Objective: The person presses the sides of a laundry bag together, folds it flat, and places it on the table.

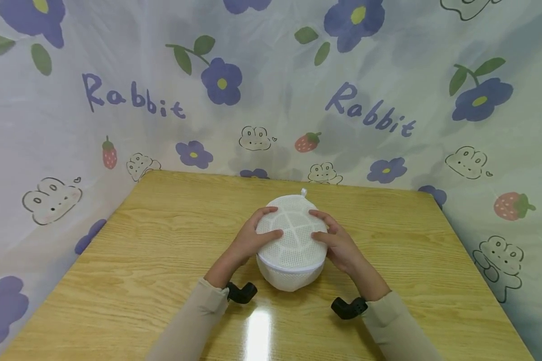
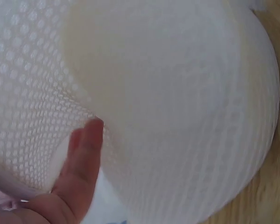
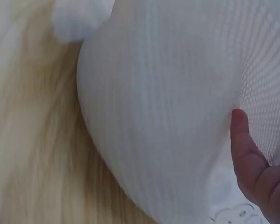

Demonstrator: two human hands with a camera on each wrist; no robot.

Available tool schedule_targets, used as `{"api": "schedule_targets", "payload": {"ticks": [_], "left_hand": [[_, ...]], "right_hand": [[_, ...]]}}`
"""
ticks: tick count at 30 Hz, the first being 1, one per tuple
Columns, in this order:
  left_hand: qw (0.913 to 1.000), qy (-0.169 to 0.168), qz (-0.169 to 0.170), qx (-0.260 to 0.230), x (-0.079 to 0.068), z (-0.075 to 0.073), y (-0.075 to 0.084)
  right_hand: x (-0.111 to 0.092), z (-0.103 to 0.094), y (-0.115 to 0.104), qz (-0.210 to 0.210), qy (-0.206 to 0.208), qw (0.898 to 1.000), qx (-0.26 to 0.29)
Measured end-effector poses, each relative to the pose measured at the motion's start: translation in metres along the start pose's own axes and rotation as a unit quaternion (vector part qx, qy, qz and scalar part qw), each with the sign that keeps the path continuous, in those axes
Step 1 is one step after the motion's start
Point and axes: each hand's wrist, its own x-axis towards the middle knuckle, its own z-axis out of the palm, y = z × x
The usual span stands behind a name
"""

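Note:
A white mesh laundry bag [image 1: 293, 263], rounded like a dome, sits near the middle of the wooden table between both hands. A band runs along its rim, and a small tab sticks up at its top. My left hand [image 1: 249, 239] grips the left side, thumb on the near face and fingers around the edge. On the opposite side my right hand [image 1: 342, 249] holds it in the same way. In the left wrist view fingers [image 2: 81, 168] touch the mesh; the right wrist view has fingers [image 3: 249, 161] against it too. Whatever the bag contains cannot be made out.
The wooden table [image 1: 162, 225] extends on every side of the bag. Behind and beside it hangs a white cloth [image 1: 280, 95] printed with flowers, rabbits and strawberries. Black wrist devices [image 1: 243, 293] stick out inward from the cuffs, close to the tabletop.

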Motion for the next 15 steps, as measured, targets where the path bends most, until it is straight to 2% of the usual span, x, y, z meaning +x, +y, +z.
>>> {"api": "schedule_targets", "payload": {"ticks": [2,3,4,6,8,10,12,14,15], "left_hand": [[0.9998,0.003,0.007,0.016,-0.002,-0.003,0.001],[0.9996,0.006,0.012,0.027,-0.004,-0.004,0.003],[0.9988,0.01,0.021,0.043,-0.005,-0.005,0.004],[0.9957,0.018,0.038,0.082,-0.009,-0.007,0.008],[0.9892,0.031,0.061,0.13,-0.013,-0.009,0.012],[0.9751,0.043,0.093,0.197,-0.017,-0.01,0.016],[0.9564,0.051,0.127,0.258,-0.02,-0.009,0.019],[0.9295,0.06,0.162,0.326,-0.022,-0.008,0.021],[0.9158,0.064,0.176,0.355,-0.023,-0.007,0.021]], "right_hand": [[-0.001,-0.004,0.002,-0.02,0.022,0.997,-0.07],[-0.001,-0.006,0.003,-0.036,0.037,0.992,-0.119],[-0.002,-0.008,0.003,-0.058,0.054,0.981,-0.175],[-0.005,-0.012,0.003,-0.099,0.088,0.953,-0.274],[-0.009,-0.015,0.001,-0.141,0.113,0.917,-0.356],[-0.014,-0.016,-0.003,-0.172,0.126,0.887,-0.409],[-0.02,-0.016,-0.007,-0.194,0.125,0.861,-0.453],[-0.025,-0.016,-0.011,-0.217,0.121,0.826,-0.506],[-0.026,-0.015,-0.012,-0.229,0.12,0.805,-0.534]]}}
